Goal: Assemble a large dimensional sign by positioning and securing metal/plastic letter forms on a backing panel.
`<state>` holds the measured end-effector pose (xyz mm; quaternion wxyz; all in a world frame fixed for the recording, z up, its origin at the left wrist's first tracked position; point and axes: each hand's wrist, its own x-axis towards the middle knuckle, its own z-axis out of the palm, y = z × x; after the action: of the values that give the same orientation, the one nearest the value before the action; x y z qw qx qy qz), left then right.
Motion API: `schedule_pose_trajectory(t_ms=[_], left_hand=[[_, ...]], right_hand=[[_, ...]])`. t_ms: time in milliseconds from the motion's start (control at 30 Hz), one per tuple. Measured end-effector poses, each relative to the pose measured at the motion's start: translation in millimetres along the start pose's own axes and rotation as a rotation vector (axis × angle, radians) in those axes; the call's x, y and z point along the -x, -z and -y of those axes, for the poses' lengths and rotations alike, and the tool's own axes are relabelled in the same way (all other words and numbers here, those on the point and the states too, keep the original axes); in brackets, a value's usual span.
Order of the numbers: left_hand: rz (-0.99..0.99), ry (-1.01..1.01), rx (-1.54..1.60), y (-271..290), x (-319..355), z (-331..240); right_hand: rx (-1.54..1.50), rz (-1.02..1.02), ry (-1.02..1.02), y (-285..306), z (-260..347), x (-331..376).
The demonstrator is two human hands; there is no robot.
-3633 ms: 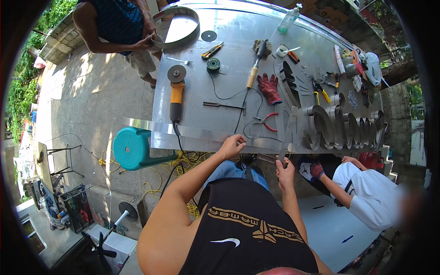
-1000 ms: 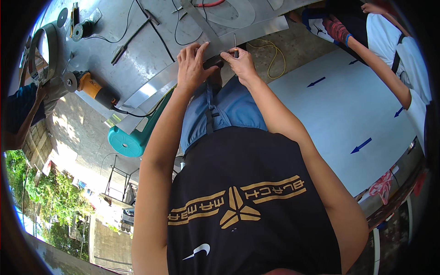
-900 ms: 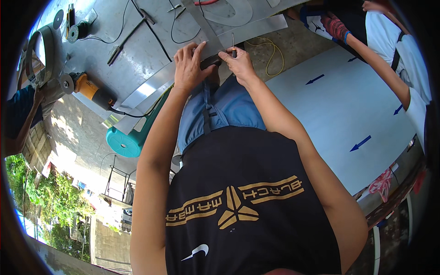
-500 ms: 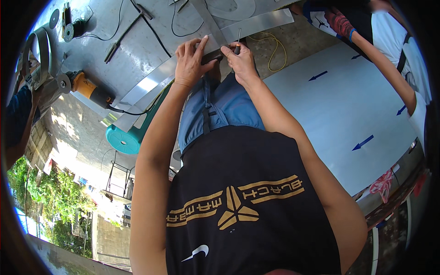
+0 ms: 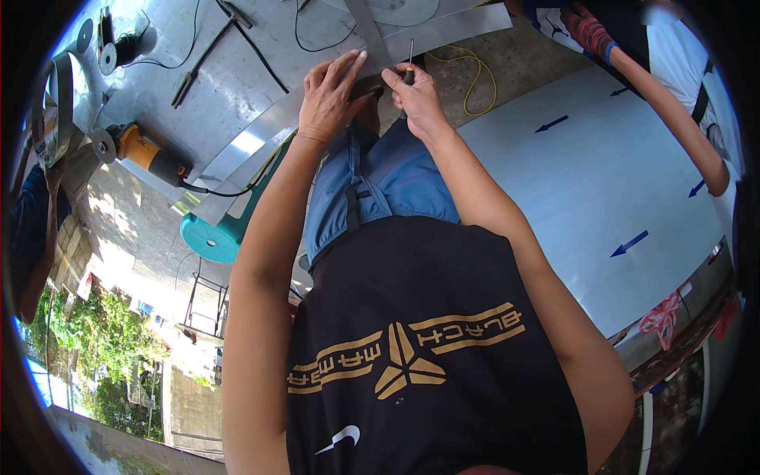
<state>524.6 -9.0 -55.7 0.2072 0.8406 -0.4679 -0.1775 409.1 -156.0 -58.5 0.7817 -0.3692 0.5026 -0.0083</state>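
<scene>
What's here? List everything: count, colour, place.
table: one, grey, top
strip: one or more, silver, table edge
bar: one, grey, crossing strip
screwdriver: one, orange-black, right hand
grinder: one, orange-black, table's left
spool: one, dark, upper left
disc: one, dark, upper left
rod: one, dark, on table
stool: one, teal, below grinder
cable: one, yellow, on floor
panel: one, pale blue, right
arrows: four, blue, on panel
bag: one, pink, lower right
glove: one, red, upper right
band: one, grey, upper left
co-workers: two, dark and white clothes, side edges
shirt: one, black, bottom
left hand: one, bare, at table edge
right hand: one, bare, around screwdriver
</scene>
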Motion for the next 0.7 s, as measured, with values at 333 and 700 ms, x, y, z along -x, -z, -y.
schedule_pose_trajectory(t_ms=[333,700], left_hand=[[-0.024,0.032,0.037,6,-3,-5],[-0.042,0.038,0.061,5,-1,-5]], right_hand=[[0.225,0.019,0.098,9,3,-4],[0.136,-0.008,0.029,2,1,-4]])
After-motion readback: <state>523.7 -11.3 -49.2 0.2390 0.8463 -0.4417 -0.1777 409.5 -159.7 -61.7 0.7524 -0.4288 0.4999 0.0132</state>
